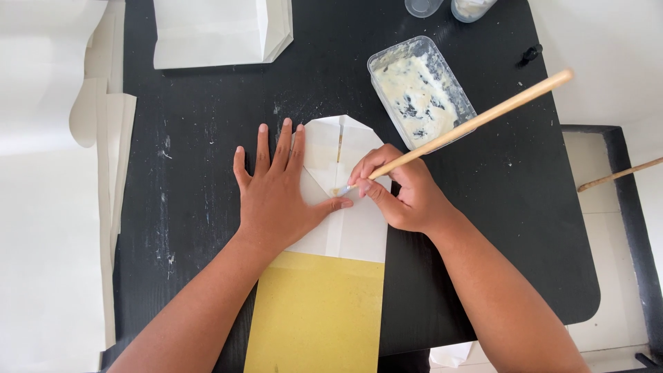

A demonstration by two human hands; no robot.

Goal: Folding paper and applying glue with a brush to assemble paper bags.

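table (207, 138) black, paste-smeared; paste tray (420, 90) near folded paper bag (338, 228)

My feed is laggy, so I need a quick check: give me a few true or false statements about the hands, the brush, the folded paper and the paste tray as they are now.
1. The right hand holds a wooden brush with its tip on the folded white paper. True.
2. The left hand is lifted clear of the paper. False: it lies flat, fingers spread, pressing the paper's left side.
3. The clear paste tray sits on the black table beyond the right hand. True.
4. The tray is clean and empty. False: it is smeared with whitish paste.
5. The part of the paper nearest the person is yellow. True.
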